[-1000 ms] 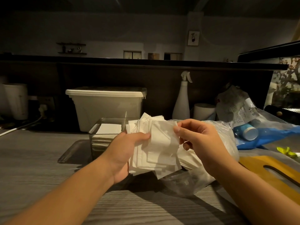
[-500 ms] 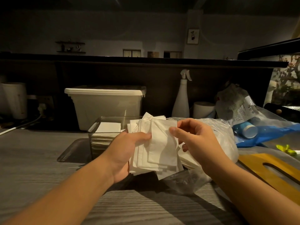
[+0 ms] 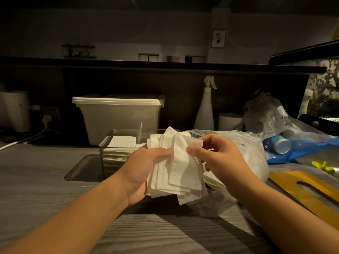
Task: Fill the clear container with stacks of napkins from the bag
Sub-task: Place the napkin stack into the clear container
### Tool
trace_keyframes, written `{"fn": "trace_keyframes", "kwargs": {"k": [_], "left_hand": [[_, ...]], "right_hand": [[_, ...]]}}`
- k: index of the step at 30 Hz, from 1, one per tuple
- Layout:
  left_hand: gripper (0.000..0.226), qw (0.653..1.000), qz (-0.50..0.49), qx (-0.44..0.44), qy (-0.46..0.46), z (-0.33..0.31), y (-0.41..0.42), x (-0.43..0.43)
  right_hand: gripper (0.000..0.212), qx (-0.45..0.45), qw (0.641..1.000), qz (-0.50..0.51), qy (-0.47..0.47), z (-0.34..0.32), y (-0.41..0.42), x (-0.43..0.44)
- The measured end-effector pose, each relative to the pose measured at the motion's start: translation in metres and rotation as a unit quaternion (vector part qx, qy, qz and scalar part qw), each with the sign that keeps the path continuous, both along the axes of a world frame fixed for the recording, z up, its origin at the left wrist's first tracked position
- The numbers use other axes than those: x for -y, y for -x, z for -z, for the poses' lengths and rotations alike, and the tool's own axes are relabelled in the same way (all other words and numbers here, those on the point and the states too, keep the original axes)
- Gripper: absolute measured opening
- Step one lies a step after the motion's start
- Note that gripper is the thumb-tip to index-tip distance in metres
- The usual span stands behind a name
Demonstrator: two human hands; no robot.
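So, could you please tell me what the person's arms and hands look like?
Both are bare: the left hand and right hand wear no gloves or visible rings, and the left forearm and right forearm show no sleeves, watch or bracelet up to the frame's edge.

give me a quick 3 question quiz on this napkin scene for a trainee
1. True or false: the clear container already holds some napkins.
2. What does the left hand grip? A a spray bottle; B a stack of napkins; C a yellow board.
3. Short answer: on which side of the clear container does the plastic bag lie, the person's left or right?
Key: 1 true; 2 B; 3 right.
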State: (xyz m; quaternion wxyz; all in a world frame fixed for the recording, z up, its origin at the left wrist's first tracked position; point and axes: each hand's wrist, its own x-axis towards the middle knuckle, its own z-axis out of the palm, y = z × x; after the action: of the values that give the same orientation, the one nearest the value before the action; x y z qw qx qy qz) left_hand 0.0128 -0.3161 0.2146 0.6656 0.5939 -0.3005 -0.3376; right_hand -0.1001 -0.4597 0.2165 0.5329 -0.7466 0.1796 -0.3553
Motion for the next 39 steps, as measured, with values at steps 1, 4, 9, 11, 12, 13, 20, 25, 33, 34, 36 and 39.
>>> {"fn": "trace_keyframes", "kwargs": {"k": [1,4,9,11,12,13,20,25,33,34,36,39], "left_hand": [[0.022,1.000,0.004,-0.005,0.004,-0.001,0.001,0.000],[0.030,1.000,0.021,-0.012,0.018,-0.003,0.003,-0.001],[0.037,1.000,0.006,0.021,0.010,0.001,0.002,0.000],[0.028,1.000,-0.008,0.006,0.013,0.002,0.001,0.001],[0.026,1.000,-0.014,-0.003,0.016,0.001,0.001,0.001],[0.027,0.999,-0.025,-0.010,0.019,0.002,0.000,0.002],[0.021,0.997,-0.066,-0.019,0.035,-0.002,-0.004,0.000],[0.054,0.995,-0.086,-0.026,0.035,0.000,-0.015,-0.001],[0.052,0.994,-0.102,-0.025,0.041,-0.001,-0.016,0.000],[0.044,0.994,-0.099,-0.022,0.041,-0.001,-0.016,0.000],[0.032,0.994,-0.098,-0.022,0.050,-0.002,-0.016,-0.001],[0.035,0.992,-0.108,-0.022,0.054,-0.003,-0.015,-0.001]], "right_hand": [[0.016,0.002,1.000,0.002,0.005,0.000,0.000,0.000],[0.017,0.011,0.999,0.006,0.029,0.002,0.000,-0.001],[0.024,0.002,0.987,0.057,0.151,0.007,0.000,-0.001],[0.027,0.013,0.970,0.089,0.224,0.008,0.000,-0.002],[0.027,0.025,0.958,0.100,0.269,0.008,0.002,-0.002],[0.024,0.037,0.944,0.101,0.310,0.008,0.003,-0.003],[0.038,-0.052,0.873,0.006,0.485,0.014,0.002,-0.016],[0.026,-0.034,0.868,-0.025,0.495,0.012,0.005,-0.017],[0.024,-0.041,0.863,-0.048,0.501,0.015,0.004,-0.016],[0.023,-0.038,0.865,-0.048,0.498,0.015,0.004,-0.017],[0.024,-0.028,0.874,-0.045,0.483,0.013,0.005,-0.017],[0.021,-0.045,0.873,-0.058,0.482,0.013,0.005,-0.017]]}}
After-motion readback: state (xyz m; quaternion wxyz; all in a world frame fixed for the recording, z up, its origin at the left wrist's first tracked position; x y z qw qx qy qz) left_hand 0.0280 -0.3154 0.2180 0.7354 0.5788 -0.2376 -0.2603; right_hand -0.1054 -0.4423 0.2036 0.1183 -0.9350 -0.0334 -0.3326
